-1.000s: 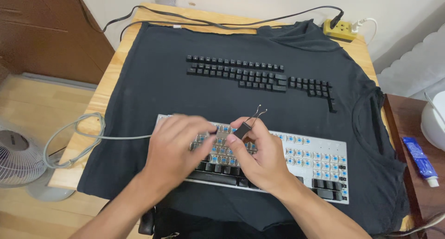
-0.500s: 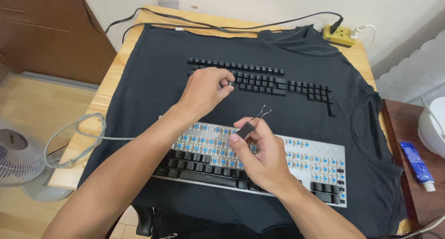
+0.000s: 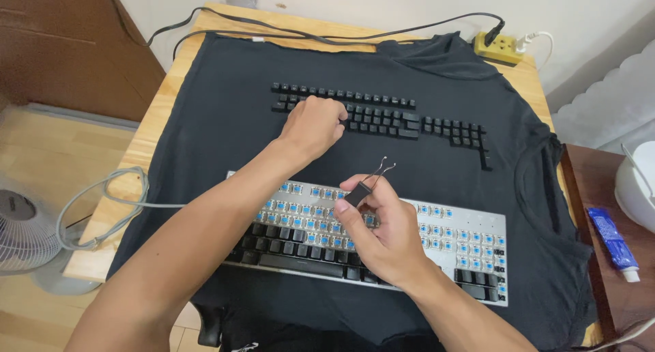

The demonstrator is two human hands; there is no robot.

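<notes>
A silver mechanical keyboard [image 3: 477, 224] with bare blue switches and a few black keycaps along its lower rows lies on a black T-shirt [image 3: 225, 120]. Farther back, removed black keycaps [image 3: 409, 120] are laid out in rows on the shirt. My left hand [image 3: 314, 125] reaches over to the left part of those rows, fingers curled down onto the caps; whether it holds one is hidden. My right hand [image 3: 382, 226] hovers over the keyboard's middle, gripping a wire keycap puller [image 3: 368, 181] with its prongs pointing up.
The shirt covers a wooden table [image 3: 147, 137]. A yellow power strip [image 3: 499, 48] with black cables sits at the back right. A grey cable [image 3: 102, 202] loops off the left edge above a white fan [image 3: 20, 232]. A blue tube [image 3: 613, 244] lies on a dark side table.
My left hand left the keyboard and moved back to the rows of loose keycaps, now pressing down on their left part. My right hand stayed over the keyboard with the puller.
</notes>
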